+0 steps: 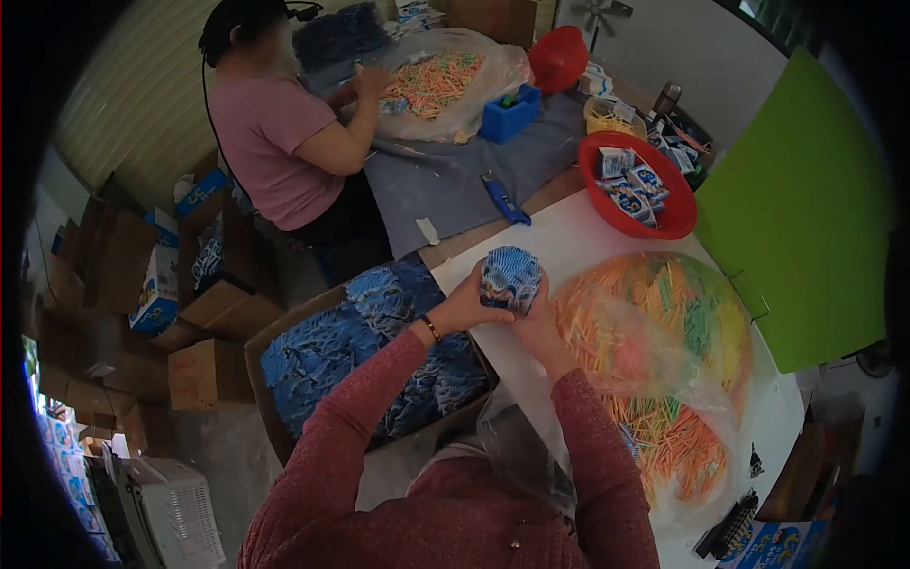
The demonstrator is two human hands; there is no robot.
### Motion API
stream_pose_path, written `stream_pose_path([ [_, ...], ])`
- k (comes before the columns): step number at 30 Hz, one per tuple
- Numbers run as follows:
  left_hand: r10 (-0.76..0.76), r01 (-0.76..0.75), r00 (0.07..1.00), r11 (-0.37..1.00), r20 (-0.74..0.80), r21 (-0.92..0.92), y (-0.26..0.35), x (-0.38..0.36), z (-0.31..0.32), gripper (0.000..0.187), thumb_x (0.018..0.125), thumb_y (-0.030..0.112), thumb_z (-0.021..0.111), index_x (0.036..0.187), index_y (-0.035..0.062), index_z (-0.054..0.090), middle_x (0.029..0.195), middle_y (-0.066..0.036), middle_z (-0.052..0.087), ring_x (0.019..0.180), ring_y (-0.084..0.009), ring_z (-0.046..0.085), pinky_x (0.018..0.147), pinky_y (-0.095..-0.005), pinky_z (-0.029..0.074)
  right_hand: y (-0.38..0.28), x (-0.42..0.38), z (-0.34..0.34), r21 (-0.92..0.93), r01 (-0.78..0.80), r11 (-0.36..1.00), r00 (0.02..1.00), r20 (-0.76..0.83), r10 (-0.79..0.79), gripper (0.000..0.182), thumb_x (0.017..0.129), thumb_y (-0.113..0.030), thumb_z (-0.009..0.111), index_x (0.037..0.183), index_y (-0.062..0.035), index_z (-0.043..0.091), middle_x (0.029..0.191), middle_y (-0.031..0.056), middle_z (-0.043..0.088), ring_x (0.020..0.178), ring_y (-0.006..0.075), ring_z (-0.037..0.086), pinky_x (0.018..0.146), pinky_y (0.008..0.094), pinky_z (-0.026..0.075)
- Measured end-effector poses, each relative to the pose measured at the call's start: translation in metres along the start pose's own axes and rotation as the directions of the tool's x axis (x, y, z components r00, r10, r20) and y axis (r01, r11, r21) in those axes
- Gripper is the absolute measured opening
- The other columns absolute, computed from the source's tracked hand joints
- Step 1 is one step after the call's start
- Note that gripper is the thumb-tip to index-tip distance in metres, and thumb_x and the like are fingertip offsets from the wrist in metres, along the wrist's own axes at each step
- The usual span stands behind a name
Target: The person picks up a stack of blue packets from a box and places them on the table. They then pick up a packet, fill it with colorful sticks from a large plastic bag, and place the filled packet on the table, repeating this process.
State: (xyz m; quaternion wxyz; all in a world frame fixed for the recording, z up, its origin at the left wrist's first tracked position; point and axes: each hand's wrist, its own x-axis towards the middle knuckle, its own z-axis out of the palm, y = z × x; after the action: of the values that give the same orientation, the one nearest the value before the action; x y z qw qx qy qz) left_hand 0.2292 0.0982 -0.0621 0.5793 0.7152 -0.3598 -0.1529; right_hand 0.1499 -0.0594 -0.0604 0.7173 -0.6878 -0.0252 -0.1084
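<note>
In front of my chest, above the table edge, I hold a bundle of blue-and-white printed wrappers (513, 270) between both hands. My left hand (462, 300) wraps its left side, a dark beaded bracelet on the wrist. My right hand (542, 327) closes round the right and lower side. Below my left arm is a cardboard box (275, 417) filled with similar blue wrappers (318, 346). Beside my right forearm lies a large clear plastic bag (607, 332) full of thin orange, green and yellow sticks (678, 446).
A red basin (590, 152) with small printed packs stands behind the bag. A green board (806, 218) rises at right. Across the table, a person in a pink shirt (275, 142) works at another bag of sticks (436, 85). A blue tool (504, 199) lies on grey cloth.
</note>
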Motion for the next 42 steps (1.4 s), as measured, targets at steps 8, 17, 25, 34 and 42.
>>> stream_pose_path([
  [8,-0.202,0.18,0.979,0.911,-0.021,-0.37,0.008,-0.005,-0.002,0.097,0.073,0.014,0.085,0.147,0.0007,0.025,0.131,-0.011,0.053,0.119,-0.0188,0.054,0.101,-0.0331,0.045,0.004,-0.003,-0.014,-0.196,-0.168,0.966,0.986,-0.047,0.162,0.079,0.078,0.014,0.055,0.148,-0.0047,0.023,0.136,0.0163,0.044,0.128,0.0323,0.047,0.105,0.0369,0.042],
  [17,-0.098,0.011,0.974,0.921,-0.204,-0.389,0.042,-0.054,-0.011,0.065,0.071,0.006,0.083,0.125,0.0012,0.048,0.105,-0.004,0.064,0.097,-0.0115,0.061,0.087,-0.0282,0.051,-0.07,-0.033,0.022,-0.656,0.142,0.741,0.972,0.233,0.019,0.063,0.086,0.002,0.057,0.143,0.0031,0.03,0.129,0.0236,0.046,0.119,0.0408,0.05,0.098,0.0424,0.044],
  [25,-0.265,-0.065,0.688,0.905,-0.675,-0.421,0.04,-0.201,-0.106,0.039,0.077,-0.003,0.075,0.112,0.003,0.06,0.106,-0.006,0.067,0.095,-0.0164,0.067,0.081,-0.0302,0.057,-0.147,-0.075,0.006,-0.248,0.304,0.92,0.936,0.255,-0.241,0.069,0.088,-0.005,0.059,0.149,-0.0015,0.027,0.143,0.0177,0.041,0.119,0.03,0.052,0.1,0.0413,0.043],
  [34,-0.479,0.403,0.696,0.877,-0.534,-0.263,-0.119,-0.224,-0.028,0.066,0.08,0.011,0.078,0.133,0.0004,0.041,0.119,-0.014,0.06,0.11,-0.0239,0.059,0.092,-0.0371,0.049,-0.156,-0.132,-0.009,-0.111,0.0,0.994,0.991,0.132,0.015,0.065,0.09,-0.018,0.059,0.146,-0.0014,0.031,0.129,0.0184,0.052,0.103,0.0269,0.061,0.094,0.038,0.045],
  [42,-0.449,0.636,0.738,0.712,-0.504,0.297,-0.142,-0.206,-0.013,0.086,0.078,0.008,0.074,0.148,-0.0002,0.023,0.145,-0.027,0.034,0.132,-0.0422,0.037,0.103,-0.0477,0.038,-0.176,-0.171,-0.019,-0.184,-0.123,0.975,0.99,0.044,0.133,0.061,0.088,-0.013,0.06,0.143,-0.0005,0.036,0.123,0.0182,0.056,0.1,0.0249,0.061,0.094,0.0382,0.044],
])
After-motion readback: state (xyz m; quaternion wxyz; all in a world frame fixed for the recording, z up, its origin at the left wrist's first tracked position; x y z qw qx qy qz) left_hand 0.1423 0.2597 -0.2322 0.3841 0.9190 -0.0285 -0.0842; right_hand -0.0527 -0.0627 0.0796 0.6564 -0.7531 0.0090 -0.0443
